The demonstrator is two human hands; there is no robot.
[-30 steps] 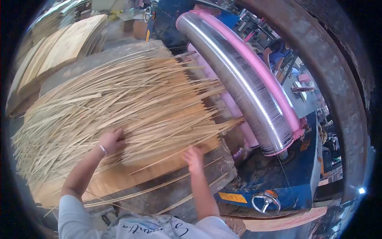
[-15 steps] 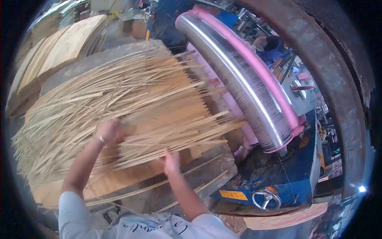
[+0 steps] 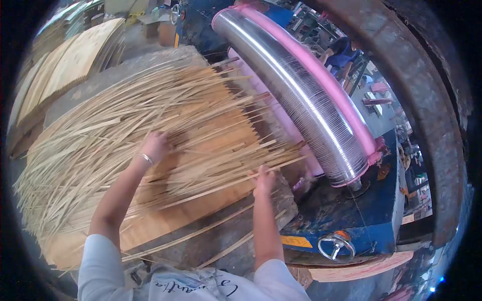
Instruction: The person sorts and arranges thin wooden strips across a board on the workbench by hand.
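Observation:
A broad layer of thin wood strips (image 3: 100, 130) lies loosely over a wood veneer sheet (image 3: 201, 188) with a jagged far edge. My right hand (image 3: 263, 180) is closed at the near edge of the strips, thumb up, gripping some near their right ends. On top of the strips, left of the middle, rests my left hand (image 3: 158, 146), back upward, with a bracelet at the wrist. Its fingers bend down among the strips and are partly hidden, so I cannot tell whether they grip. Several strip ends stick out past the sheet toward the rollers.
A shiny grooved metal roller (image 3: 296, 95) with pink rollers beside it stands to the right, on a blue machine with a handwheel (image 3: 336, 248). Stacked veneer sheets (image 3: 75, 62) lie at the upper left. Another person (image 3: 344, 55) is beyond the rollers. A rusty beam (image 3: 427, 100) curves along the right.
Both hands have moved right, the right hand farther, along the near edge of the strips. The left hand has also risen slightly in view. Strips near the hands have shifted right.

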